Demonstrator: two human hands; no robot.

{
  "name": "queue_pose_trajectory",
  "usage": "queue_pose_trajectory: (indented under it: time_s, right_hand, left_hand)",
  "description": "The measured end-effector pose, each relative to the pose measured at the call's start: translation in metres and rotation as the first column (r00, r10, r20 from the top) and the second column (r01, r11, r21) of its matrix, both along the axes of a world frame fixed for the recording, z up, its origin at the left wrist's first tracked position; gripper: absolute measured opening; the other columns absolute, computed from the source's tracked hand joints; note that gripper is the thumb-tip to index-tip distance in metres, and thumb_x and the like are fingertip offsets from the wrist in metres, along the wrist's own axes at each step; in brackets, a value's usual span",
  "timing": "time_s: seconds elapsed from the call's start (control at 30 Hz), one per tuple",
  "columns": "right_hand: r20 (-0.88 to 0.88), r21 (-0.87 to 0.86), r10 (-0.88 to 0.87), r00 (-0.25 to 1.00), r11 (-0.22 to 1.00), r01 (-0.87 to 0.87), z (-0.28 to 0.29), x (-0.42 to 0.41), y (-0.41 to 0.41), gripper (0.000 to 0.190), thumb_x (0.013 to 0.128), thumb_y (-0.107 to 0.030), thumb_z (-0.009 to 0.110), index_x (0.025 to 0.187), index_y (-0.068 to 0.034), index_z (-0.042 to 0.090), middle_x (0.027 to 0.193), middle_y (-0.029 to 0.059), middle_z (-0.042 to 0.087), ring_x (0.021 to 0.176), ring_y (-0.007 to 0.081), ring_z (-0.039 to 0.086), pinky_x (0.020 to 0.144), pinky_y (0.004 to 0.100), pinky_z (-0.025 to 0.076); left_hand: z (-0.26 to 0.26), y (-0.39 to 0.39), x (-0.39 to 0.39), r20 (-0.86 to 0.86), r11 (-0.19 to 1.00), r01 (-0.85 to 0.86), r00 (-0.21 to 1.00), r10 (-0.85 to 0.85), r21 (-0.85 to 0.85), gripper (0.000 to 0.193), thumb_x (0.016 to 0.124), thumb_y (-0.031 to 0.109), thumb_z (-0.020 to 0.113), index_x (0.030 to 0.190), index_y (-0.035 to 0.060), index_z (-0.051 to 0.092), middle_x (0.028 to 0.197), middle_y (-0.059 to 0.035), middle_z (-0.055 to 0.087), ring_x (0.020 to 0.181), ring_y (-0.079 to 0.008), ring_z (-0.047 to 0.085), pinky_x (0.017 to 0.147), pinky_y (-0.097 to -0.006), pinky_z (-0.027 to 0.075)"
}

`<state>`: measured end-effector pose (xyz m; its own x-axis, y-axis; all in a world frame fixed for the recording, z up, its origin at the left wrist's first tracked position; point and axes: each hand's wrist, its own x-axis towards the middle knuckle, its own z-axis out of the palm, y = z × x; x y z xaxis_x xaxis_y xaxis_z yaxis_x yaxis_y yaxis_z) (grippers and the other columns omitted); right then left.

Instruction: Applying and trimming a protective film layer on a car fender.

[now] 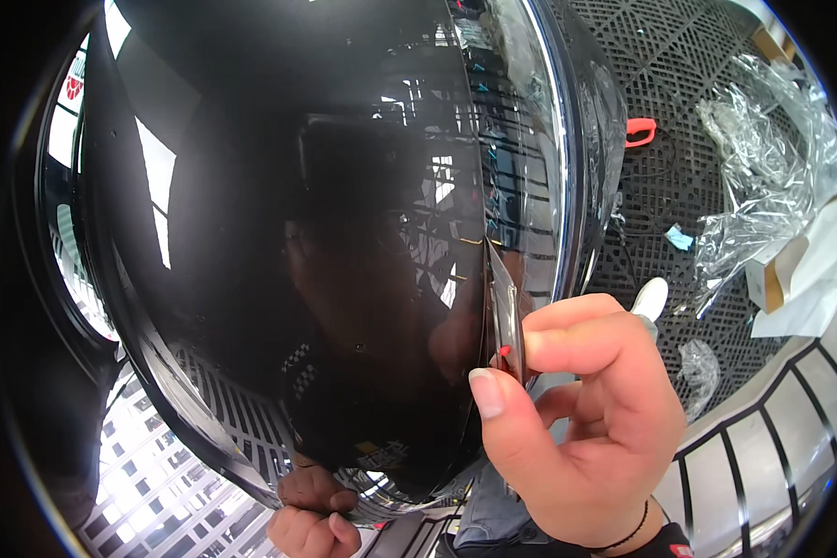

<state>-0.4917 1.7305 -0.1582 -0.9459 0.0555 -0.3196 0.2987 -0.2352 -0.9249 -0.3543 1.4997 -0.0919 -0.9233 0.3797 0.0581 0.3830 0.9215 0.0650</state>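
A large, glossy black car body panel point(251, 209), which looks like a hood, fills the middle of the view. Between the thumb and index finger, my right hand point(586, 418) pinches a thin, flat tool point(506, 300) with a narrow tip and a small red spot. The tool's tip points away from me and meets the panel's right-hand edge point(479, 160) from above; whether it touches cannot be told. My left hand point(312, 536), fingers curled, is at the near edge of the panel, with its reflection just above. Whether it grips anything is hidden.
A bright trim strip point(563, 139) runs beyond the panel's edge. On the dark grated floor point(669, 181) lie crumpled clear plastic film point(760, 153), a red handle point(640, 132), a blue scrap point(679, 237) and a cardboard box point(767, 279). A white shoe point(650, 298) shows beside the car.
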Motion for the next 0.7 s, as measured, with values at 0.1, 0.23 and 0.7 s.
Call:
queue_pose_trajectory:
  time_s: [0.1, 0.23, 0.7]
  right_hand:
    - [-0.002, -0.018, -0.019, 1.000, 1.000, 0.019, -0.001, 0.002, -0.002, 0.026, 0.078, 0.008, 0.068, 0.096, -0.001, 0.051, 0.095, 0.0096, 0.056, 0.070, 0.0053, 0.057, 0.047, 0.0136, 0.042]
    - [-0.024, 0.024, 0.005, 1.000, 1.000, -0.005, -0.002, 0.004, -0.001, 0.027, 0.078, 0.008, 0.068, 0.097, -0.001, 0.051, 0.095, 0.0096, 0.055, 0.070, 0.0052, 0.057, 0.046, 0.0135, 0.041]
    - [-0.022, -0.040, 0.011, 1.000, 0.999, -0.012, -0.006, 0.011, 0.002, 0.027, 0.077, 0.009, 0.067, 0.097, 0.000, 0.051, 0.095, 0.0099, 0.055, 0.069, 0.0042, 0.055, 0.045, 0.0131, 0.038]
  left_hand:
    - [0.001, 0.001, 0.000, 0.007, 1.000, -0.017, 1.000, 0.017, -0.017, 0.029, 0.071, -0.003, 0.052, 0.055, 0.0074, 0.029, 0.050, -0.0055, 0.033, 0.040, -0.0215, 0.035, 0.039, -0.0325, 0.031]
    - [0.000, 0.000, 0.001, 0.011, 1.000, -0.007, 1.000, 0.007, -0.018, 0.028, 0.071, -0.003, 0.052, 0.056, 0.0072, 0.031, 0.051, -0.0057, 0.036, 0.041, -0.0213, 0.037, 0.040, -0.0324, 0.031]
    - [-0.001, 0.003, -0.001, 0.042, 1.000, -0.026, 0.999, 0.026, 0.001, 0.027, 0.072, -0.004, 0.050, 0.057, 0.0062, 0.031, 0.053, -0.0076, 0.037, 0.042, -0.0235, 0.039, 0.041, -0.0330, 0.033]
